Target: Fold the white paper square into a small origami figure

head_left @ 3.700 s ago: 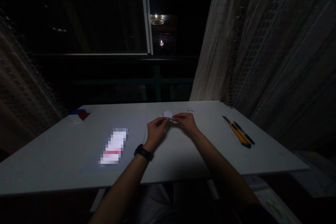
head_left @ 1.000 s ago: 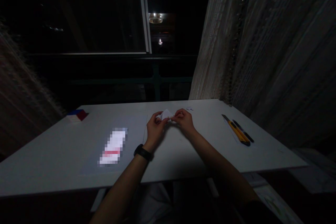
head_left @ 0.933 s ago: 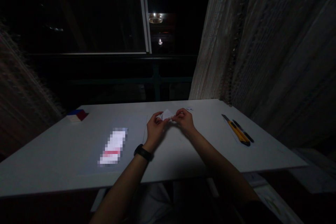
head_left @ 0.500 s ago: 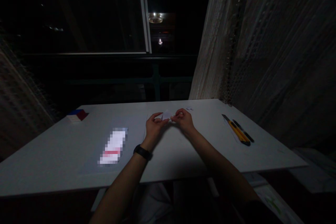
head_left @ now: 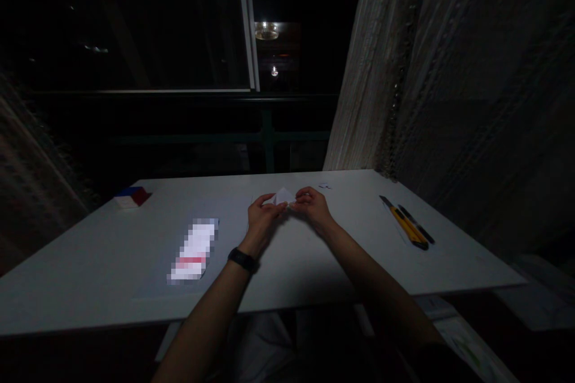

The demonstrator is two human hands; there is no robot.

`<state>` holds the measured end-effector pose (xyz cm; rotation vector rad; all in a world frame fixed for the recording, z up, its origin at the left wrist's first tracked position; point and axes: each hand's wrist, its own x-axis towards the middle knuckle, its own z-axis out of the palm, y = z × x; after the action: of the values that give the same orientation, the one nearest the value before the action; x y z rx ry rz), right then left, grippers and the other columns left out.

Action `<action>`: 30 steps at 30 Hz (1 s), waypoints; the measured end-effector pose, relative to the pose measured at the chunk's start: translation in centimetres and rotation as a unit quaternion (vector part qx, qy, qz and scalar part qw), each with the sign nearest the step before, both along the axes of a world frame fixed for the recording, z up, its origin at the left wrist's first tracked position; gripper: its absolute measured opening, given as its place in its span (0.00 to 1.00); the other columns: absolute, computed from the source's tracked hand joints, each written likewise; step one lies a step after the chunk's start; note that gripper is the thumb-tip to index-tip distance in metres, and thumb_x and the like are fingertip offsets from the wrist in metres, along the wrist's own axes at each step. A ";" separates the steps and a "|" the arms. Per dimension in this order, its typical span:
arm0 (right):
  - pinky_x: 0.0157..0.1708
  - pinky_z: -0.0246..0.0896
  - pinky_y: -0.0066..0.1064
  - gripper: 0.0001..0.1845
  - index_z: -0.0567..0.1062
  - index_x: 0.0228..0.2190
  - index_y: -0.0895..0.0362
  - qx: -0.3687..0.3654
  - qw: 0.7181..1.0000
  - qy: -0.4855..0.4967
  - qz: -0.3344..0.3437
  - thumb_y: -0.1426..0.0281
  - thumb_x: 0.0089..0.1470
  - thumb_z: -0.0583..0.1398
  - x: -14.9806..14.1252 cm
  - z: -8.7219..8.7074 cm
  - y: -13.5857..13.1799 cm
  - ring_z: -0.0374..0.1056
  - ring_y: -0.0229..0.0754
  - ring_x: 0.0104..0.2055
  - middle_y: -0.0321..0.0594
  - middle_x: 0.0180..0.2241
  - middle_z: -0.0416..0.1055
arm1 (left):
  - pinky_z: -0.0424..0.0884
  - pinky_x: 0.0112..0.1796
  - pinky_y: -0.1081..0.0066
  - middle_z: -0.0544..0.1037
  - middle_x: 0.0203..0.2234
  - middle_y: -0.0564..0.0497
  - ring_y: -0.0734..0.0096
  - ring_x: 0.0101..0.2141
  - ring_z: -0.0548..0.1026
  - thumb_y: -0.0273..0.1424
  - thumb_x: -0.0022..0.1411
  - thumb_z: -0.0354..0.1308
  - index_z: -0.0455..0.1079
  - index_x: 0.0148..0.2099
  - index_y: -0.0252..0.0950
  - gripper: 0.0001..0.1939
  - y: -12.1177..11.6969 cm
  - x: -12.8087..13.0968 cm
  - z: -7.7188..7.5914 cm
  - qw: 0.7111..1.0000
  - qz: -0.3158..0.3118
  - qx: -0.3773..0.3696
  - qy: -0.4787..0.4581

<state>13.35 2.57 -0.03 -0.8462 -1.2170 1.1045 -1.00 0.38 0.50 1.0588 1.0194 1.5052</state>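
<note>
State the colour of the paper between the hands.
The paper is white; see the head view.

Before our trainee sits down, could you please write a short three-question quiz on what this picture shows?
1. Where on the table is the blue, white and red block? (a) near right corner (b) far left corner (c) middle of the near edge
2. Fill in: beside the yellow cutter lies a dark ____.
3. True or false: the left hand and the right hand are both at the white paper.

Key: 1. b, far left corner. 2. pen. 3. True.
</note>
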 end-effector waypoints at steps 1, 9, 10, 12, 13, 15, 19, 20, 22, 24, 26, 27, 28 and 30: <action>0.24 0.61 0.28 0.24 0.68 0.24 0.57 -0.001 1.000 -0.001 -0.002 0.66 0.21 0.70 0.0 0.0 0.0 0.65 0.36 0.21 0.30 0.17 0.69 | 0.67 0.24 0.74 0.75 0.19 0.51 0.73 0.20 0.73 0.32 0.35 0.69 0.65 0.44 0.29 0.31 0.0 0.0 0.0 1.000 -0.001 0.001 0.000; 0.23 0.60 0.28 0.22 0.66 0.23 0.56 -0.008 1.000 0.015 -0.006 0.64 0.25 0.69 -0.1 -0.3 0.1 0.65 0.35 0.19 0.29 0.15 0.68 | 0.68 0.24 0.73 0.75 0.18 0.51 0.72 0.19 0.73 0.32 0.34 0.69 0.65 0.42 0.29 0.30 0.0 0.2 0.0 1.000 0.002 0.008 0.002; 0.23 0.61 0.28 0.22 0.66 0.23 0.56 -0.013 1.000 0.022 -0.002 0.64 0.25 0.70 -0.1 -0.3 0.1 0.65 0.35 0.19 0.29 0.15 0.69 | 0.68 0.23 0.73 0.75 0.18 0.51 0.72 0.19 0.73 0.32 0.34 0.69 0.65 0.42 0.29 0.30 0.0 0.2 0.0 1.000 0.001 0.009 0.004; 0.24 0.61 0.28 0.23 0.65 0.23 0.56 -0.028 0.999 0.034 0.004 0.65 0.24 0.70 -0.1 -0.2 0.1 0.66 0.35 0.19 0.29 0.15 0.69 | 0.68 0.23 0.73 0.75 0.18 0.51 0.72 0.19 0.73 0.31 0.35 0.69 0.65 0.42 0.29 0.30 -0.2 0.3 0.2 1.000 -0.003 0.010 0.007; 0.23 0.61 0.28 0.23 0.64 0.23 0.56 -0.035 0.999 0.039 0.005 0.65 0.24 0.70 -0.1 -0.2 0.1 0.66 0.35 0.19 0.29 0.15 0.69 | 0.68 0.23 0.74 0.75 0.18 0.51 0.72 0.19 0.73 0.31 0.35 0.69 0.65 0.42 0.29 0.29 -0.2 0.3 0.2 1.000 -0.004 0.009 0.008; 0.22 0.61 0.27 0.24 0.64 0.23 0.56 -0.047 0.998 0.044 0.005 0.65 0.23 0.70 -0.1 -0.1 0.0 0.66 0.35 0.19 0.29 0.15 0.69 | 0.68 0.23 0.73 0.75 0.18 0.51 0.72 0.19 0.73 0.31 0.35 0.69 0.65 0.41 0.29 0.29 -0.3 0.3 0.3 1.000 -0.003 0.009 0.012; 0.23 0.63 0.29 0.25 0.64 0.23 0.56 -0.062 0.997 0.050 0.012 0.65 0.21 0.70 0.0 0.0 0.1 0.66 0.36 0.19 0.30 0.15 0.69 | 0.68 0.22 0.73 0.75 0.17 0.51 0.72 0.18 0.73 0.32 0.35 0.69 0.66 0.41 0.29 0.29 -0.2 0.2 0.2 1.000 -0.001 0.015 0.020; 0.23 0.63 0.29 0.24 0.65 0.24 0.56 -0.066 0.996 0.050 0.015 0.66 0.21 0.70 0.1 -0.1 0.1 0.67 0.36 0.19 0.30 0.16 0.70 | 0.68 0.23 0.73 0.75 0.17 0.52 0.72 0.18 0.73 0.32 0.35 0.69 0.66 0.41 0.29 0.29 -0.2 0.2 0.2 1.000 -0.002 0.015 0.021; 0.24 0.64 0.29 0.24 0.66 0.25 0.57 -0.070 0.996 0.044 0.018 0.67 0.22 0.70 0.3 -0.3 0.4 0.67 0.36 0.20 0.30 0.16 0.70 | 0.68 0.23 0.73 0.75 0.18 0.52 0.72 0.18 0.73 0.33 0.35 0.69 0.66 0.41 0.29 0.29 -0.1 0.2 0.1 1.000 -0.002 0.014 0.022; 0.23 0.63 0.28 0.24 0.66 0.25 0.57 -0.071 0.997 0.035 0.017 0.67 0.22 0.70 0.5 -0.5 0.5 0.67 0.36 0.20 0.30 0.16 0.70 | 0.68 0.22 0.74 0.75 0.18 0.51 0.72 0.19 0.73 0.32 0.35 0.69 0.66 0.42 0.29 0.29 0.0 0.2 0.0 1.000 -0.001 0.010 0.022; 0.22 0.62 0.27 0.24 0.65 0.24 0.57 -0.069 0.997 0.033 0.018 0.67 0.22 0.70 0.6 -0.5 0.6 0.66 0.36 0.19 0.30 0.16 0.70 | 0.68 0.23 0.74 0.75 0.19 0.51 0.72 0.19 0.73 0.32 0.35 0.69 0.65 0.42 0.29 0.30 0.0 0.1 0.0 1.000 -0.007 0.004 0.021; 0.22 0.61 0.27 0.25 0.65 0.24 0.56 -0.067 0.997 0.036 0.019 0.67 0.22 0.70 0.6 -0.5 0.6 0.66 0.35 0.19 0.30 0.16 0.69 | 0.68 0.23 0.74 0.75 0.19 0.50 0.72 0.20 0.73 0.32 0.35 0.69 0.65 0.42 0.29 0.30 0.0 0.1 0.0 1.000 -0.011 0.001 0.019; 0.22 0.60 0.26 0.25 0.64 0.24 0.56 -0.065 0.997 0.039 0.018 0.68 0.22 0.70 0.6 -0.4 0.5 0.65 0.35 0.19 0.29 0.15 0.69 | 0.68 0.24 0.74 0.76 0.19 0.50 0.72 0.20 0.73 0.31 0.35 0.69 0.65 0.43 0.29 0.30 0.0 0.1 0.0 1.000 -0.016 0.000 0.018; 0.20 0.58 0.25 0.26 0.62 0.24 0.56 -0.063 0.997 0.039 0.011 0.68 0.21 0.70 0.6 -0.3 0.5 0.64 0.34 0.17 0.28 0.15 0.68 | 0.69 0.25 0.73 0.76 0.20 0.49 0.72 0.21 0.74 0.31 0.36 0.69 0.65 0.43 0.29 0.30 0.0 0.1 0.0 1.000 -0.026 -0.001 0.016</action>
<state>13.92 3.03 -0.33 -0.8784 -1.1029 1.2318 -0.90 0.40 0.52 1.1037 1.0074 1.4491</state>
